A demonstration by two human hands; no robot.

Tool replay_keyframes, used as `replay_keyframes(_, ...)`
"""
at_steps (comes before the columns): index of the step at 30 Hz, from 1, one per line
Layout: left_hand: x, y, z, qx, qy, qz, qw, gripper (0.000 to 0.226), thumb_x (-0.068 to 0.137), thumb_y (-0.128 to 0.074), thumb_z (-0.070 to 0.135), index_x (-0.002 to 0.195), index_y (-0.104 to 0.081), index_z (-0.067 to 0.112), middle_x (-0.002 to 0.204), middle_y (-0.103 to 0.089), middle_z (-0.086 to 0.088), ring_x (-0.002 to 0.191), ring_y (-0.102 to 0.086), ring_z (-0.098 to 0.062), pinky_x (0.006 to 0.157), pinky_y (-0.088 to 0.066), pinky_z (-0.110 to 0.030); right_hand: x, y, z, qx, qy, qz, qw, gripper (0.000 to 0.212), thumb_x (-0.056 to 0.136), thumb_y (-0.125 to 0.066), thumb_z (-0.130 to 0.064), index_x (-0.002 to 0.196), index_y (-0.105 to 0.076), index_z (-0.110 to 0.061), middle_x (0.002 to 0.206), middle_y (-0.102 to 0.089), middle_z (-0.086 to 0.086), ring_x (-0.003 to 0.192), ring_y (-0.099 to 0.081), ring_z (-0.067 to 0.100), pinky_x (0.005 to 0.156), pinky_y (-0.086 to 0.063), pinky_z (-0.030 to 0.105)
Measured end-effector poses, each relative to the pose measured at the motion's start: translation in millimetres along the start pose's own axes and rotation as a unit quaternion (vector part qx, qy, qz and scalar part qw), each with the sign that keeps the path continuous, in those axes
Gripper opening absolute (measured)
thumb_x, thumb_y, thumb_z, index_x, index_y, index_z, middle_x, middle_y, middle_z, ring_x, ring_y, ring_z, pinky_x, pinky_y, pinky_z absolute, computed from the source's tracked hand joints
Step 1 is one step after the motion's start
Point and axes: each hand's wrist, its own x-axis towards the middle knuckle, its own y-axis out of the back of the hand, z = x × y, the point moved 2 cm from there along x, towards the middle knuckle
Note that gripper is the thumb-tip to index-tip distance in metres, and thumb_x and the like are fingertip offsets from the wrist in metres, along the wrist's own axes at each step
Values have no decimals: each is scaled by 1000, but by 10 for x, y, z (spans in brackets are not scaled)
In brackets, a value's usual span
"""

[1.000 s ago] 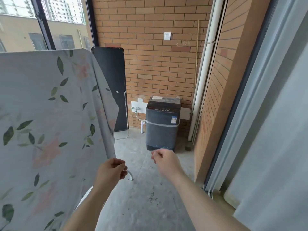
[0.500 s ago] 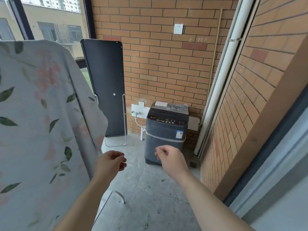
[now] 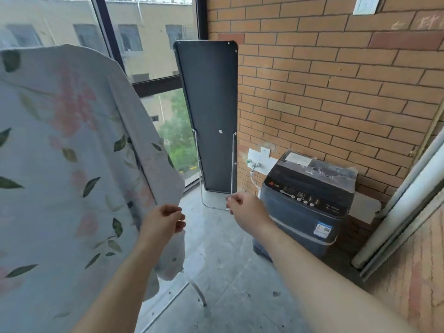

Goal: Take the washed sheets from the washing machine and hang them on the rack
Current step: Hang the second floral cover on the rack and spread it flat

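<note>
A floral sheet (image 3: 62, 164), pale with green leaves and pink blooms, hangs over the drying rack (image 3: 200, 293) and fills the left of the view; of the rack only a white bar and a curved foot show beneath the cloth, on the grey concrete floor (image 3: 228, 265). The left hand (image 3: 163, 221) is raised just in front of the sheet's right edge, its fingers curled in toward the palm; whether they pinch the cloth or only lie before it cannot be told. Behind the sheet a dark-framed window (image 3: 149, 56) looks out on a beige building and trees; beside it a tall dark panel (image 3: 209, 111) on a thin metal stand leans upright in the corner against the brick wall (image 3: 324, 80). The right hand (image 3: 247, 212) is held out ahead, apart from the left, fingers loosely curled with nothing in them. Beyond it, low on the wall, are a socket and a tap (image 3: 252, 163) with a hose. The dark grey top-loading washing machine (image 3: 305, 212) stands against the bricks with its lid down and clear film over it; no sheet shows at it. Farther right a white pipe (image 3: 396, 224) runs up the corner.
</note>
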Motion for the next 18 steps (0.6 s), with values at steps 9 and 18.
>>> replay_keyframes(9,558,-101,261,20,-6,114,993,10,92,-62,-2,91,-69,6,77,-74,-13,64,-69,-25,62,-55,-35,1225,-264,-299,10,60,-113,992,26,96,-54,-30,98,-72,-12,95,-75,3,92,-68,26,85,-56,42)
replay_keyframes(18,1578,-111,609,52,-55,223,972,8,95,-63,12,90,-67,17,84,-74,-3,69,-72,-19,76,-62,-43,2458,-741,-668,22,71,-184,980,25,96,-53,-33,104,-71,-17,98,-72,-1,93,-69,24,88,-57,43)
